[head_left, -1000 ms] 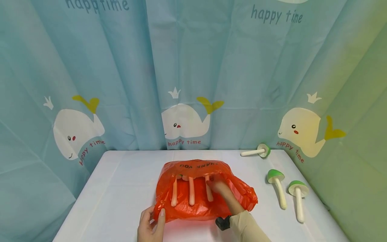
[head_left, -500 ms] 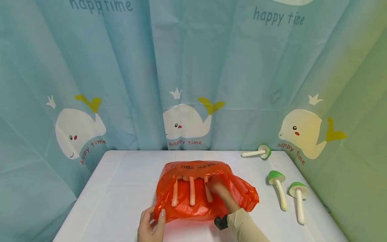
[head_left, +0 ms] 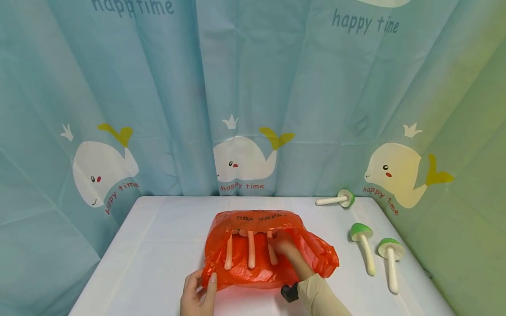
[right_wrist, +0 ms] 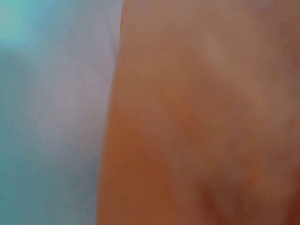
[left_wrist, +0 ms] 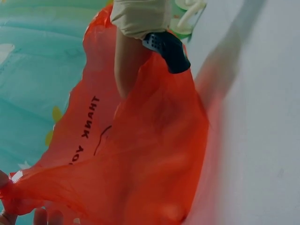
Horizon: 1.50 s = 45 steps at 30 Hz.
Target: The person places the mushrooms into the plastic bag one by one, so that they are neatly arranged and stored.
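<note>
A red plastic bag (head_left: pixel 261 250) printed "THANK YOU" lies on the white table with its mouth towards me. Inside are three toy mushrooms with pale stems: a left mushroom (head_left: pixel 229 254), a middle mushroom (head_left: pixel 251 252) and a right mushroom (head_left: pixel 272 254); their caps are mostly hidden under the upper film. My left hand (head_left: pixel 197 292) pinches the bag's front left corner between thumb and fingers. My right hand (head_left: pixel 283 243) reaches into the bag beside the right mushroom's stem, fingertips hidden, so I cannot tell whether they grip it. The right wrist view is blurred by bag film.
Three green-capped toy mushrooms lie on the right of the table (head_left: pixel 170 245): a back mushroom (head_left: pixel 336 199), a middle one (head_left: pixel 364 245) and a front one (head_left: pixel 391 263). Behind stands a blue whale-print curtain (head_left: pixel 253 87). A black wrist device (head_left: pixel 290 292) sits below my right sleeve.
My right fingers have slid slightly deeper under the upper film, beside the right mushroom. The bag and my left hand have stayed nearly still; the view shifted slightly.
</note>
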Motion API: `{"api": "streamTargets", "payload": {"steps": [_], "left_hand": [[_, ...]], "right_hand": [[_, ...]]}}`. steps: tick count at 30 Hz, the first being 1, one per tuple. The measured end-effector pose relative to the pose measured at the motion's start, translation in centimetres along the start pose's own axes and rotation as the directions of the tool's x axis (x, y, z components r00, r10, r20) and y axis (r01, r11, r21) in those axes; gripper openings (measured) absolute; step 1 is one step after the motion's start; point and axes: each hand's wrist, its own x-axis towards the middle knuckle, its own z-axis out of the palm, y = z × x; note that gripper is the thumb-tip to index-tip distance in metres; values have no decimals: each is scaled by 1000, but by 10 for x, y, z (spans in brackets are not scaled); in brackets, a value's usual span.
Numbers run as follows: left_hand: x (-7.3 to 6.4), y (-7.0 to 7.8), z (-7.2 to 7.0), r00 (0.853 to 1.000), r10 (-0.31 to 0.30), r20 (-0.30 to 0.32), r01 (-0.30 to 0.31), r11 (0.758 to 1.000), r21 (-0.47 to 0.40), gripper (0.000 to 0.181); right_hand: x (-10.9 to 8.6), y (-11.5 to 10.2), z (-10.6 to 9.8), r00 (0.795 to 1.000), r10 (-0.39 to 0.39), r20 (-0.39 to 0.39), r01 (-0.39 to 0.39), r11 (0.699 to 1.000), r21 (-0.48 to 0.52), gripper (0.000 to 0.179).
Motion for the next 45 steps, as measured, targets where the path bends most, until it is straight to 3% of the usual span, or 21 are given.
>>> {"api": "streamTargets", "payload": {"steps": [6, 10, 14, 18, 24, 28, 31, 34, 39, 41, 45], "left_hand": [[1, 1, 1, 1000, 23, -14, -23, 1000, -8, 19], [2, 0, 1, 999, 40, -26, -40, 999, -4, 18], [3, 1, 1, 999, 25, -22, -25, 1000, -3, 19], [4, 2, 1, 1000, 10, -12, -10, 1000, 4, 20], [5, 2, 1, 1000, -7, -4, 7, 1000, -4, 23], [6, 2, 1, 1000, -19, 0, 19, 1000, -11, 24], [6, 1, 1, 1000, -16, -3, 16, 1000, -14, 24], [7, -1, 0, 1000, -26, 4, 26, 1000, -13, 25], [5, -4, 1, 999, -48, 6, 48, 999, 2, 25], [5, -5, 1, 999, -50, -4, 50, 999, 14, 25], [5, -7, 2, 998, -53, -29, 54, 998, 33, 25]], "right_hand": [[-12, -9, -4, 992, -124, -38, 118, 986, -119, 16], [-24, -18, -5, 969, -215, -123, 191, 964, -184, 28], [-33, -30, -6, 950, -257, -175, 210, 946, -248, 37], [-39, -40, -6, 954, -250, -168, 181, 922, -343, 32], [-53, -52, -12, 960, -236, -153, 170, 919, -355, 26], [-70, -60, -20, 963, -243, -121, 196, 930, -311, 46], [-84, -64, -28, 950, -303, -71, 269, 915, -299, 55], [-96, -68, -36, 913, -408, -12, 392, 885, -251, 47], [-118, -77, -53, 842, -539, 23, 540, 840, -51, 34], [-125, -80, -62, 814, -580, -25, 580, 815, -22, 29], [-132, -79, -81, 719, -656, -230, 640, 753, -149, 22]]}}
